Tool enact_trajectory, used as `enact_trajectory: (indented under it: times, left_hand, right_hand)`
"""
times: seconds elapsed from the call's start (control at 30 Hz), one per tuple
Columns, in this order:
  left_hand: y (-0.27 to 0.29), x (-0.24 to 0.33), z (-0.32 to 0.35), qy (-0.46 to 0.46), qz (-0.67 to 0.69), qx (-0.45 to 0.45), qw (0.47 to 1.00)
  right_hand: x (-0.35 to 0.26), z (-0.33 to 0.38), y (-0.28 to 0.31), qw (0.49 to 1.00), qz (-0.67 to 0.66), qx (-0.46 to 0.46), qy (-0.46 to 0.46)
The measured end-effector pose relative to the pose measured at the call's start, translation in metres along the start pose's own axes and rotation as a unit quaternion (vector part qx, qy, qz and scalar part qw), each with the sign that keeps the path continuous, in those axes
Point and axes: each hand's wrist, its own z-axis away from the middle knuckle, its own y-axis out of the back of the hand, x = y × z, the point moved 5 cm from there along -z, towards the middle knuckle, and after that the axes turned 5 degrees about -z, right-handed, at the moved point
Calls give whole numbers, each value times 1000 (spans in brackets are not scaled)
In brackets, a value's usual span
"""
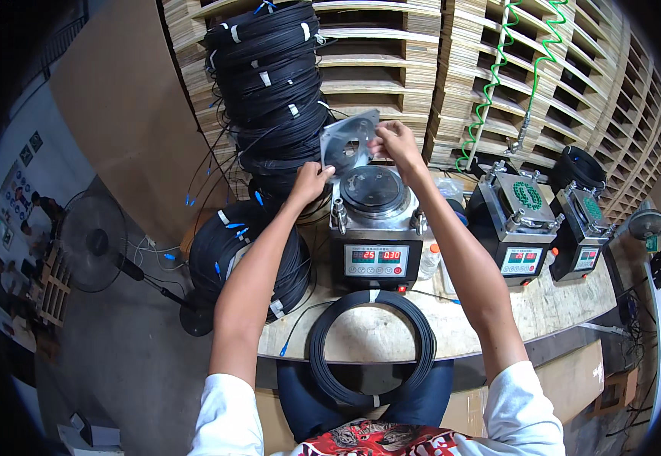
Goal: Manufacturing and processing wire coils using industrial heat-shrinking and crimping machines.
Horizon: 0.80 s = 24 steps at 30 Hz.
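silvery plate [338, 150], gripped by fingers of the left hand [312, 183] and right hand [398, 144], tilts above the machine [377, 228], apparently not yet seated on its disc [374, 188].

We were in a workshop: wooden pallets [380, 38] rose behind the counter [573, 295], 3 machines [372, 230] with red digital displays [377, 261] stood along it, coiled black cable [277, 91] towered to their left, and green spiral hoses [549, 44] hung down.

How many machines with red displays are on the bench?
3 in view: first machine straight ahead, second machine to its right, third machine farthest right.
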Motion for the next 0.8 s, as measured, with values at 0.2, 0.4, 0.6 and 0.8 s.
enact_trajectory:
  times: [0.2,0.4,0.6,0.8]
  left_hand:
    - [-22,-24,-7,62,180,-122,974]
    - [-16,-41,3,139,218,-21,966]
    - [-17,42,33,89,234,268,930]
    - [-24,34,26,29,20,230,973]
  right_hand:
    - [20,30,60,958,252,76,116]
    - [32,62,49,924,352,92,119]
    - [23,71,65,917,359,115,129]
    - [35,64,68,929,323,92,158]
